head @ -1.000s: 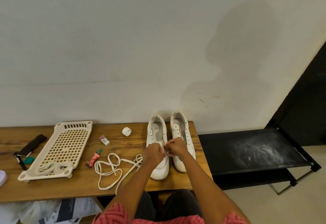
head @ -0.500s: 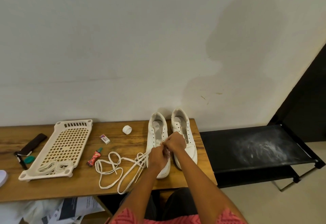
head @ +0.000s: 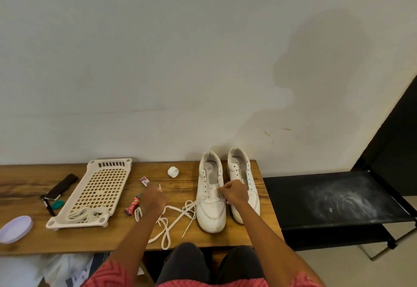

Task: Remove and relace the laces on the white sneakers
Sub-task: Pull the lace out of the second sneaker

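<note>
Laces first: the white lace (head: 178, 213) I am threading runs from my left hand (head: 153, 198) across the wooden bench (head: 33, 237) to the lowest eyelets of the near sneaker (head: 211, 198). My left hand pinches one end of it, the tip sticking up past my fingers. It sits well out at nine o'clock from the shoe, with the slack looping on the wood below my wrist toward six o'clock. My right hand (head: 234, 193) rests on the tongue area of that same sneaker, fingers curled together. It seems to pinch the lace or the eyelet edge there, though I cannot tell which.

That sneaker lies with its long axis running twelve to six, toe toward me and heel toward the wall. Only its bottom eyelets look threaded; the rows above are bare. The other sneaker (head: 242, 178) stands just beside it at three o'clock, parallel, with no lace in it that I can see.

The relation that matters for the next pull is this. The lace leaves the shoe sideways, toward nine o'clock, across the shoe's long axis. My right hand is the nearer one to the eyelets, so I judge it should steady the shoe while my left hand draws the slack through.

Farther out at nine o'clock lie a small red tube (head: 133, 205) and a white perforated tray (head: 99, 187), which holds another bundled lace (head: 86, 214). A white cap (head: 173, 172) sits at eleven o'clock from the shoes.
</note>
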`<action>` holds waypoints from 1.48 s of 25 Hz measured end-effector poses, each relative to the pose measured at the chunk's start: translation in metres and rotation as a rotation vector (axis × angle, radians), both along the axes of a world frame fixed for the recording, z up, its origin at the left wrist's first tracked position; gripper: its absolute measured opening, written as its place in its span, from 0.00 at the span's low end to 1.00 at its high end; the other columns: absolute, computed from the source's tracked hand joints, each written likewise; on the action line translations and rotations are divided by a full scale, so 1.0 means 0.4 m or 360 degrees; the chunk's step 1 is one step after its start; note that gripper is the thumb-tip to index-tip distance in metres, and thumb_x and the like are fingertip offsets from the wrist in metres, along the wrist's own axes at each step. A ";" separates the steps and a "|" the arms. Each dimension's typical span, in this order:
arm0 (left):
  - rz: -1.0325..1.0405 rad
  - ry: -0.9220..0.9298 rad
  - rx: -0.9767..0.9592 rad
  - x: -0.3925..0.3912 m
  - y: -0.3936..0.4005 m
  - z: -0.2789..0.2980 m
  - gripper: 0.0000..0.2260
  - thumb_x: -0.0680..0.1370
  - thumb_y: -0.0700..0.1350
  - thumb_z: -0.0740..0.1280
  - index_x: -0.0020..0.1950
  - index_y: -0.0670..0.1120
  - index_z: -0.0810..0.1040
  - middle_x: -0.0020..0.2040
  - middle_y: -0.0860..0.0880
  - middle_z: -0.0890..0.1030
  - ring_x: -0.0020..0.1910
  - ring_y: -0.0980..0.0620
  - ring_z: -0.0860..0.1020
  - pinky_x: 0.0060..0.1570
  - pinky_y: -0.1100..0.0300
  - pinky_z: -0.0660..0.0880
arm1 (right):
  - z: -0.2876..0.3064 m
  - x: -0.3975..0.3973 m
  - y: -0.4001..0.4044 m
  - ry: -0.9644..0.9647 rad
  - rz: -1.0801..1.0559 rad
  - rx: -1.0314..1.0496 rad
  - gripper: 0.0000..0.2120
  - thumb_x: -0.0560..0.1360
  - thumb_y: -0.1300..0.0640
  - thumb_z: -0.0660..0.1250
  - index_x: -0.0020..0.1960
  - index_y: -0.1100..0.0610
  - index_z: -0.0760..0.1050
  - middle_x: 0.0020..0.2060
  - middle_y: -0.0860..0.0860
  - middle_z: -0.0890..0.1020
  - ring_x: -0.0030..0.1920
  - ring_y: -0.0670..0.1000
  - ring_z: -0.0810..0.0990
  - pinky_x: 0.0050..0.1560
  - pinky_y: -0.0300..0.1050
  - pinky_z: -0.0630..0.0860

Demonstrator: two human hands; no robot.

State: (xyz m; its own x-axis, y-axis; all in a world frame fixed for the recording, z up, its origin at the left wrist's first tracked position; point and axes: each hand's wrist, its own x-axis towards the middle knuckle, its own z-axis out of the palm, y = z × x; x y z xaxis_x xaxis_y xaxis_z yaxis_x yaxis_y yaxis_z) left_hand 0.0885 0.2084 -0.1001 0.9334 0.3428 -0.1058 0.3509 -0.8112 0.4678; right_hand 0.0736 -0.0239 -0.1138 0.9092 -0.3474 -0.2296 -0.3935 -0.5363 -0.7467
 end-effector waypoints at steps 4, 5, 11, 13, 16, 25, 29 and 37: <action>-0.0201 -0.0006 0.0290 0.010 -0.052 0.008 0.18 0.77 0.46 0.64 0.65 0.43 0.70 0.63 0.43 0.74 0.61 0.47 0.73 0.54 0.57 0.74 | 0.011 -0.033 0.022 -0.0425 -0.0128 -0.0264 0.08 0.75 0.53 0.68 0.47 0.57 0.79 0.42 0.51 0.83 0.40 0.47 0.77 0.40 0.40 0.73; -0.0263 -0.0036 0.0238 0.017 -0.081 0.007 0.14 0.78 0.47 0.63 0.62 0.43 0.73 0.59 0.44 0.77 0.57 0.48 0.76 0.51 0.58 0.75 | 0.016 -0.031 0.027 -0.0546 -0.0081 -0.0304 0.08 0.76 0.53 0.67 0.47 0.57 0.79 0.42 0.51 0.83 0.41 0.48 0.78 0.41 0.40 0.73; -0.0465 0.0011 -0.0060 0.063 -0.247 0.030 0.19 0.78 0.59 0.61 0.47 0.42 0.79 0.45 0.45 0.81 0.44 0.49 0.78 0.40 0.60 0.70 | -0.010 0.004 0.072 -0.0320 0.0686 -0.0668 0.13 0.75 0.56 0.67 0.59 0.56 0.74 0.48 0.53 0.83 0.48 0.52 0.81 0.44 0.39 0.75; -0.0462 0.0069 0.0018 0.079 -0.261 0.024 0.20 0.76 0.60 0.63 0.50 0.42 0.78 0.48 0.46 0.81 0.49 0.48 0.79 0.41 0.60 0.70 | -0.038 0.009 0.073 -0.0340 0.0647 -0.0550 0.15 0.75 0.57 0.68 0.61 0.55 0.72 0.47 0.52 0.82 0.48 0.51 0.80 0.39 0.33 0.70; -0.0492 0.0144 0.0031 0.092 -0.261 0.007 0.17 0.76 0.57 0.64 0.50 0.42 0.77 0.46 0.46 0.80 0.47 0.48 0.79 0.40 0.60 0.70 | -0.060 0.013 0.051 -0.0420 0.0566 -0.0245 0.13 0.71 0.61 0.71 0.55 0.58 0.75 0.44 0.53 0.83 0.44 0.49 0.80 0.37 0.29 0.67; -0.0580 0.0278 -0.0788 0.119 -0.204 -0.041 0.11 0.78 0.41 0.63 0.41 0.36 0.80 0.37 0.41 0.81 0.35 0.44 0.80 0.47 0.50 0.78 | 0.013 -0.008 -0.041 -0.0497 -0.0627 0.1516 0.15 0.74 0.68 0.60 0.57 0.56 0.72 0.36 0.52 0.75 0.33 0.46 0.70 0.29 0.37 0.66; -0.0606 0.0222 -0.0689 0.113 -0.214 -0.051 0.12 0.78 0.43 0.64 0.39 0.38 0.81 0.41 0.39 0.83 0.42 0.41 0.82 0.47 0.49 0.78 | 0.088 0.009 -0.060 -0.0633 -0.0635 0.1651 0.12 0.74 0.66 0.63 0.55 0.55 0.74 0.33 0.52 0.76 0.31 0.46 0.71 0.26 0.35 0.67; -0.0566 0.0142 -0.0592 0.053 -0.203 -0.076 0.10 0.77 0.51 0.66 0.43 0.45 0.78 0.38 0.50 0.77 0.37 0.54 0.73 0.34 0.63 0.66 | 0.080 0.031 -0.010 -0.0698 -0.0117 0.0665 0.10 0.74 0.56 0.69 0.54 0.53 0.73 0.36 0.50 0.79 0.34 0.47 0.76 0.33 0.42 0.74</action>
